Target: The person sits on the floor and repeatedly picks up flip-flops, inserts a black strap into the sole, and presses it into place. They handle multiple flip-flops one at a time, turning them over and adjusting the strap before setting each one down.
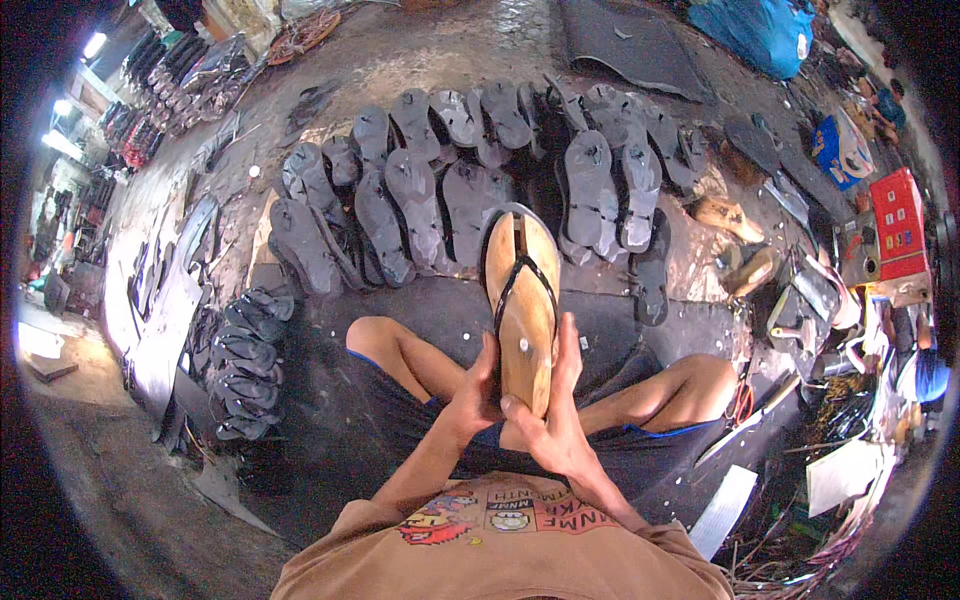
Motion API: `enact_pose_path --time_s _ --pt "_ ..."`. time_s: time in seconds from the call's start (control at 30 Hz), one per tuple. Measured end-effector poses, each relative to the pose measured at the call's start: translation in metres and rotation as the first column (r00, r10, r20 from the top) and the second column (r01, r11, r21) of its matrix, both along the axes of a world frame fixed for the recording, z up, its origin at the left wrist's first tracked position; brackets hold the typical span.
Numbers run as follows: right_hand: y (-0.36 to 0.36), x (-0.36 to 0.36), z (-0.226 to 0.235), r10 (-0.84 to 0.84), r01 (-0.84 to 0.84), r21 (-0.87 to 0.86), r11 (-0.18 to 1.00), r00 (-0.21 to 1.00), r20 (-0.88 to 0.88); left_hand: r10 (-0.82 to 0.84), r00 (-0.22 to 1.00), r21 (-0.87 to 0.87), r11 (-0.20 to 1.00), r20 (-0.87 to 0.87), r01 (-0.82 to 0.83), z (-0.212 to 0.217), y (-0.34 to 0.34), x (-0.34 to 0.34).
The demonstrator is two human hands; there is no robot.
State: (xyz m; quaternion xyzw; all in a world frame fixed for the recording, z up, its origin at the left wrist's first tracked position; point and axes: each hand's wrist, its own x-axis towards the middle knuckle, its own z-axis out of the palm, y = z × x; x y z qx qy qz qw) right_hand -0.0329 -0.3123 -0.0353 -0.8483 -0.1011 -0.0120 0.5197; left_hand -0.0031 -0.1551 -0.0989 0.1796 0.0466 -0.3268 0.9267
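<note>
Sandal [521,263] and wooden last [530,312] are together in front of the person, held above the folded legs [665,395], toe pointing away toward rows of dark soles [590,190] on the floor. The black Y-shaped strap [511,282] already lies over the top of the last, with a dark sole edge showing around the toe — so I would judge the fitting to be well along. What looks left is at least freeing the last, since it fills the sandal; whether the strap ends are fixed underneath is hidden. Many soles beyond bear small black pieces (how finished each is, I cannot tell).

Both hands grip the last toward its heel. The left hand [472,395] lies along its left side, while the right hand [555,432] cups the heel — thumb across the near end, fingers up the right side. Both forearms [425,465] slant inward from below.
</note>
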Motion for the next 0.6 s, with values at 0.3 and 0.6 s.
enact_pose_path --time_s 0.3,0.6 --pt "-0.027 -0.025 -0.038 -0.252 0.414 0.544 0.729 0.903 -0.349 0.275 0.952 0.131 0.957 -0.137 -0.258 -0.015 0.049 0.035" --pt "-0.042 0.088 0.02 -0.053 0.096 -0.069 0.993 0.884 0.464 -0.127 0.983 -0.288 0.944 0.129 0.16 -0.007 0.02 -0.008"
